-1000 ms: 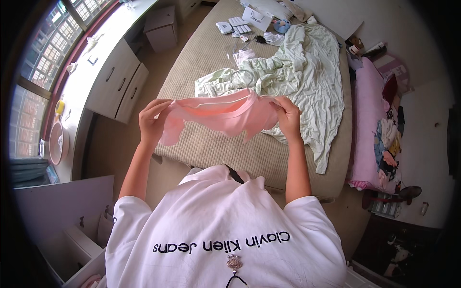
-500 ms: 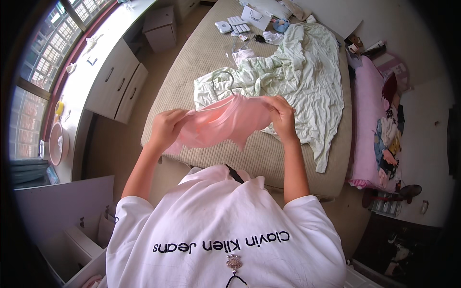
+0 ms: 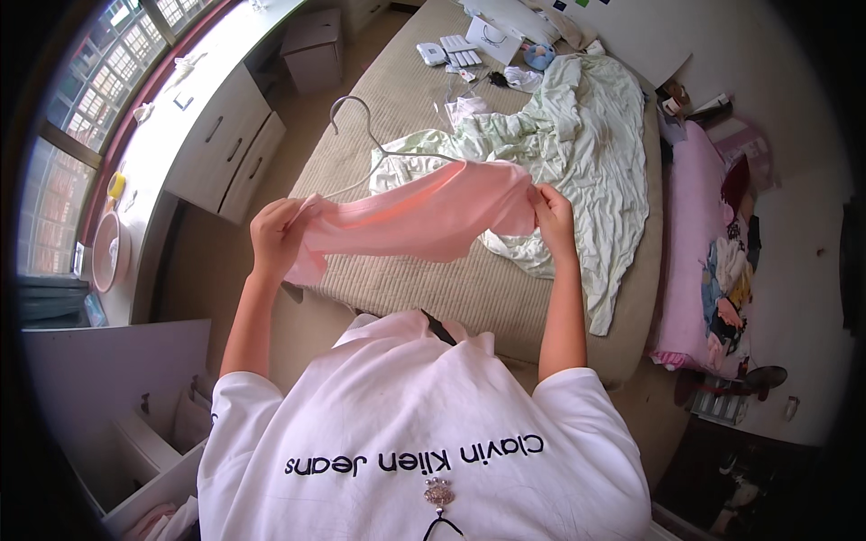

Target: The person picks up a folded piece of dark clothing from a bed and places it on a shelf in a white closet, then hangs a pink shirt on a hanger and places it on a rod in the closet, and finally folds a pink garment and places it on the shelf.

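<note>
A pink shirt (image 3: 406, 221) is stretched between my two hands, above the near edge of the bed. My left hand (image 3: 277, 236) is closed around one upper corner of it, with the fingers bunching the cloth. At the opposite side, my right hand (image 3: 552, 216) pinches the other edge. A grey wire hanger (image 3: 368, 126) sits in the shirt; its hook and upper arms stick out above the neckline, and the rest is hidden by the cloth. The hook points up and to the left.
A crumpled pale green sheet (image 3: 600, 171) covers the right of the bed (image 3: 347, 180). White boxes (image 3: 460, 51) and a paper bag (image 3: 493, 39) lie at its far end. Left are drawers (image 3: 216, 135) and a pink basin (image 3: 106, 257); clothes (image 3: 726, 279) lie on a pink bed at right.
My hands have spread apart, pulling the shirt wider. The hanger's hook has swung up and left, and more of its wire shows. The view has shifted slightly.
</note>
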The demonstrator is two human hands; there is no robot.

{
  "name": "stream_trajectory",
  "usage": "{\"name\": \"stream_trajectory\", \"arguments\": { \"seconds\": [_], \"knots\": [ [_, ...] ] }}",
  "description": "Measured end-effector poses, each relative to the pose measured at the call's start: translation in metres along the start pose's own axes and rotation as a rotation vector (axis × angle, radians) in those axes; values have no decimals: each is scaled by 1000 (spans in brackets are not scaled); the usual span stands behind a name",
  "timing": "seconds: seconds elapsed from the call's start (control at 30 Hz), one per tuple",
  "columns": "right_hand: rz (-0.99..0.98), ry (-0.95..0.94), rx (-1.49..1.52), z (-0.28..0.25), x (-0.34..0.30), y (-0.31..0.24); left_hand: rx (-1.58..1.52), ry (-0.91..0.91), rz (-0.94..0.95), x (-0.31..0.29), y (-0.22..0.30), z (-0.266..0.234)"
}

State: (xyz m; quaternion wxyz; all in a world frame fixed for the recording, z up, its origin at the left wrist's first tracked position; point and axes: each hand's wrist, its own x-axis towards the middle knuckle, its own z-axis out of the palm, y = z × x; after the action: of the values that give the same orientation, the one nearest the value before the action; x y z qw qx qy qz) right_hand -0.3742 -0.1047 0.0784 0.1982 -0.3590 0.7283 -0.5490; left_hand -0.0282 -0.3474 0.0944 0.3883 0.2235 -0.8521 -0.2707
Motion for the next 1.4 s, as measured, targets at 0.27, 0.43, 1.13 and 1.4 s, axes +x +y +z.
{"name": "stream_trajectory", "arguments": {
  "seconds": [0.27,0.43,1.13,1.4],
  "knots": [
    [-41,344,139,0,16,12,8,68,-96,-20,-6,-13],
    [17,229,-170,-13,31,62,-66,83,-236,-32,5,-30],
    [-566,-607,96,214,7,-79,290,364,-223,-137,42,-108],
    [-553,-611,168,298,23,-127,9,751,-660,-223,22,-173]
  ]
}}
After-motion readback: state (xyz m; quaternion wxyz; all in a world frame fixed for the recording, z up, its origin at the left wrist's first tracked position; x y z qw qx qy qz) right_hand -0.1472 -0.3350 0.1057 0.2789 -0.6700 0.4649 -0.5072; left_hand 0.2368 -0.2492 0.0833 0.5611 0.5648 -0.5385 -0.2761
